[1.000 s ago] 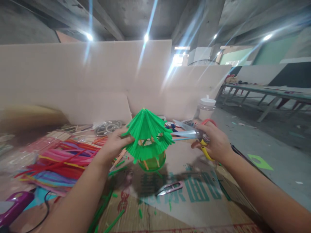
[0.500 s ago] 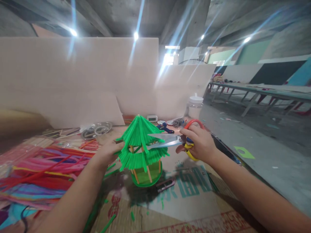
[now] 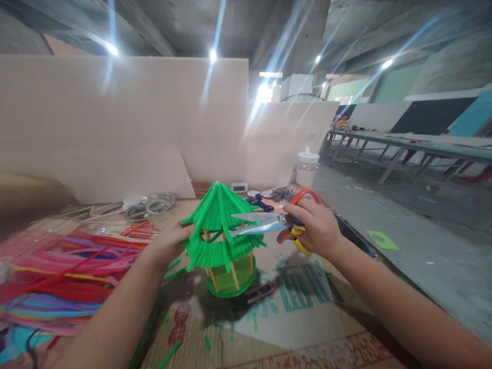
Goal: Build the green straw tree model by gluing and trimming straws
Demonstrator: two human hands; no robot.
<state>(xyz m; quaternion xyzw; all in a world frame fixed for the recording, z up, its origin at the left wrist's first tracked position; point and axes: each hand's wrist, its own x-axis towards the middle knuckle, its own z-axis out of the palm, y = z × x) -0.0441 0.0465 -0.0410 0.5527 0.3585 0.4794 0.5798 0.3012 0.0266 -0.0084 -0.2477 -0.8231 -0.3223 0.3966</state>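
A small model pavilion (image 3: 221, 225) with two tiers of green pipe-cleaner roof stands on wooden posts over a round green base. My left hand (image 3: 175, 242) is closed on the left edge of its roof, its fingertips partly hidden behind the green strands. In my right hand (image 3: 313, 223) is a pair of scissors (image 3: 269, 223) with a red and a yellow handle loop. Their blades are slightly apart and point left, at the right side of the upper roof, near the gap between the tiers.
Bundles of coloured pipe cleaners (image 3: 69, 277) lie at the left. A snipping tool (image 3: 261, 293) rests beside the base, and green scraps (image 3: 169, 354) are scattered in front. Behind stand a lidded bottle (image 3: 306, 166), a small digital clock (image 3: 239, 187) and rolls of wire or tape (image 3: 156, 205).
The scissor blades look a little closer together. The whole view has shifted slightly; both hands and the pavilion keep nearly the same places relative to each other.
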